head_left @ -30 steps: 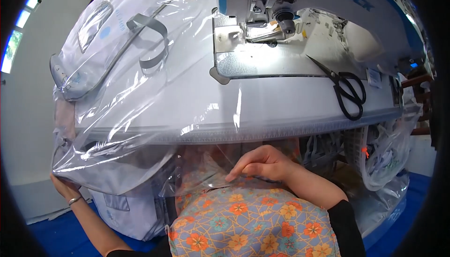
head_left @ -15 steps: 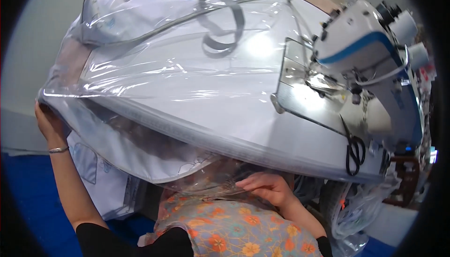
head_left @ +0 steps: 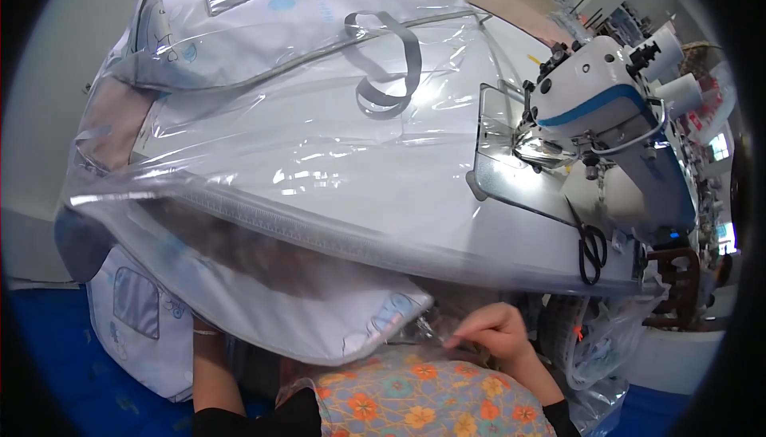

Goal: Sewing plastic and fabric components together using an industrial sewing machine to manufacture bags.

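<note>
My right hand [head_left: 496,332] is closed in a pinch on the edge of a clear plastic sheet [head_left: 431,333], just above my flowered apron [head_left: 423,393]. My left forearm [head_left: 214,377], with a bracelet at the wrist, reaches up behind a white printed fabric panel [head_left: 303,321]; that hand and its fingers are hidden. The panel has grey piped edging and hangs over the table's near edge in front of me. Clear plastic joined to the fabric spreads across the white tabletop [head_left: 351,182], with a loose grey strap [head_left: 411,62] on it.
A white and blue sewing machine [head_left: 606,110] stands at the right, with black scissors [head_left: 592,253] near its bed. More printed fabric [head_left: 319,6] covers the far left of the table. Another fabric piece [head_left: 136,325] hangs lower left. Plastic bags [head_left: 614,341] hang below the right edge.
My left hand has left the far-left corner of the cover and gone down behind the panel. The panel's edge has swung toward my right hand, which has moved slightly right.
</note>
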